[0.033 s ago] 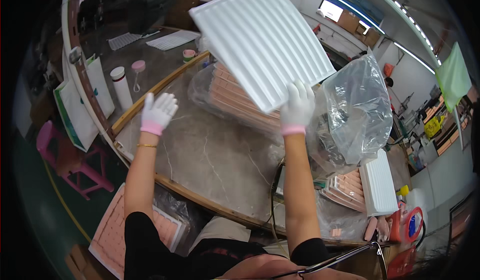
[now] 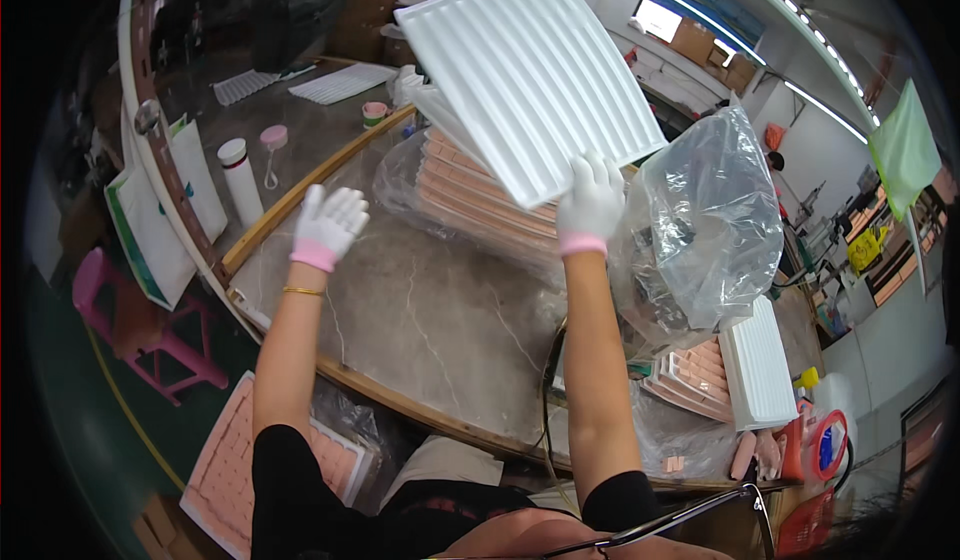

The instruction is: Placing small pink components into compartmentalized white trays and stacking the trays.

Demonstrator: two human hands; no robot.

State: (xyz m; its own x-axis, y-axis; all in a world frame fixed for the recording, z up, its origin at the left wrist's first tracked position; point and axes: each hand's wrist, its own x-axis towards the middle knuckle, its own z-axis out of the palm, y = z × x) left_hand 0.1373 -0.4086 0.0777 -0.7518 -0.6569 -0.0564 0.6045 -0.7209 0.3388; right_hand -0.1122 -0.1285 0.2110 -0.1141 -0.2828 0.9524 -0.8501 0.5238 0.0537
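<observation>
A white ribbed plastic tray is held up over the far side of the table. My right hand, in a white glove with a pink cuff, grips its near edge by the right corner. Under and behind the tray lies a stack of trays with pink pieces, partly wrapped in clear plastic. To the left my left hand, gloved the same way, hovers over the tabletop, fingers spread and nothing in them.
A clear plastic bag bulges right of my right hand. Below it are more pink-filled trays and upright white trays. A white bottle stands past the wooden rail. Near my left elbow leans a pink-filled tray.
The tray has tipped and moved slightly down, and my right hand has risen a little. My left hand has shifted slightly right. Another pale sheet edge now shows beneath the held tray.
</observation>
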